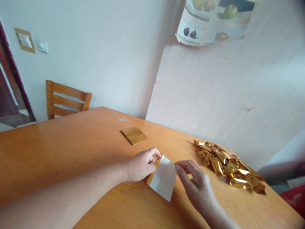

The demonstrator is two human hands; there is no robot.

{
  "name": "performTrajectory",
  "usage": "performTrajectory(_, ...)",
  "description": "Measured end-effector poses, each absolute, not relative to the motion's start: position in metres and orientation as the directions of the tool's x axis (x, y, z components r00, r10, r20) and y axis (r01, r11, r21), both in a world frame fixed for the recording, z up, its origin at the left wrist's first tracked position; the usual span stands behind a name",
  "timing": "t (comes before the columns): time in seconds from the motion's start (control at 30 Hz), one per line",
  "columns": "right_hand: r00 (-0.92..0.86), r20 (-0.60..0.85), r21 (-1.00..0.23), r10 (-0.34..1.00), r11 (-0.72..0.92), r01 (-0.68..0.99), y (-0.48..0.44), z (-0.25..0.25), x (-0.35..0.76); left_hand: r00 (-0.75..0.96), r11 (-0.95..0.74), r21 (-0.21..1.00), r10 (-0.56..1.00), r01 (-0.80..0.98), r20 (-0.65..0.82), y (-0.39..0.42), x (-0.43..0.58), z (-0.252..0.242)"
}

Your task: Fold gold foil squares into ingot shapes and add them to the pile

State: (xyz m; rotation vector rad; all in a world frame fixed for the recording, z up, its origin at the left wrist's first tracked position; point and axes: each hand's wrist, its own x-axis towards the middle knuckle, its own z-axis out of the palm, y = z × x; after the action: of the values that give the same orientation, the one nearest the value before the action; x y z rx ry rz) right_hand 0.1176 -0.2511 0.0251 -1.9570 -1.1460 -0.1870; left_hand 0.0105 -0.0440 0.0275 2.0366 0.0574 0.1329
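Observation:
A sheet of foil paper (pixel 164 178) lies on the table in front of me, its white side up and a gold band showing along its left edge. My left hand (pixel 143 163) has its fingers closed on that left edge, near the far corner. On the other side, my right hand (pixel 194 181) pinches the sheet's far right corner between thumb and forefinger. Beyond my left hand sits a flat stack of gold foil sheets (pixel 134 135). Several folded gold foil pieces (pixel 224 165) are heaped to the right of my right hand.
The wooden table (pixel 71 152) has its far corner near a wall. A wooden chair (pixel 68 97) stands behind its far left edge. A pale board (pixel 214 95) with fruit pictures (pixel 214 22) rises along the right side. A pale patch (pixel 123 119) marks the tabletop near the back.

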Motion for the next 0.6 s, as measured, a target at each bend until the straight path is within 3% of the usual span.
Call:
performTrajectory(0.1, 0.638, 0.455, -0.654, 0.621, -0.253, 0.713, -0.249, 0.022, 0.121, 0.997, -0.494, 0.869, 0.077, 0.025, 0.016, -0.045, 0.006, 0.035)
performTrajectory(0.3, 0.692, 0.228, -0.821, 0.685, -0.247, 0.515, -0.245, 0.019, 0.116, 0.999, -0.528, 0.848, 0.020, 0.049, -0.046, -0.051, 0.002, 0.038)
performTrajectory(0.6, 0.671, 0.184, -0.875, 0.719, -0.191, 0.445, -0.239, 0.012, 0.109, 1.000, -0.588, 0.809, 0.008, 0.029, -0.030, -0.054, 0.004, 0.031)
